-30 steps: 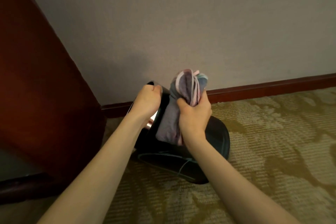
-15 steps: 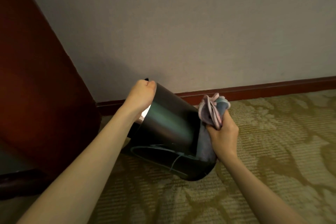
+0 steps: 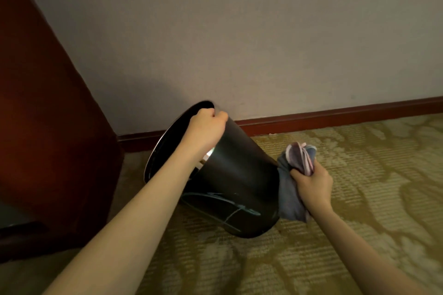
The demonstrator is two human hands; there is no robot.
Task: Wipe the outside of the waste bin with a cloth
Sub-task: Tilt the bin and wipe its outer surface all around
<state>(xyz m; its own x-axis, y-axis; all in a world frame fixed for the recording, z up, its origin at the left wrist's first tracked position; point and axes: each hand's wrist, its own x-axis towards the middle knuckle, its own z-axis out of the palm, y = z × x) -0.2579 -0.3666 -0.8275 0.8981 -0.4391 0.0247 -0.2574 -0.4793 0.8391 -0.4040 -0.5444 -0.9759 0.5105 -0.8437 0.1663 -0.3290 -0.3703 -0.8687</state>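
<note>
A dark round waste bin (image 3: pixel 236 175) lies tilted on the carpet, its open mouth turned up and to the left, its base low at the right. My left hand (image 3: pixel 207 127) grips the upper rim of the bin. My right hand (image 3: pixel 311 184) is closed on a bunched grey cloth with pink edging (image 3: pixel 293 175), which hangs against the bin's right side near the base. The bin's inside is mostly hidden behind my left forearm.
A dark red wooden cabinet (image 3: pixel 48 139) stands close on the left. A plain wall with a dark red skirting board (image 3: pixel 335 115) runs behind the bin. Patterned green-beige carpet (image 3: pixel 359 223) spreads to the right and front.
My right hand has carried the cloth from the top of the bin down its side to the right, near the base. The bin has tipped further, showing more of its rim.
</note>
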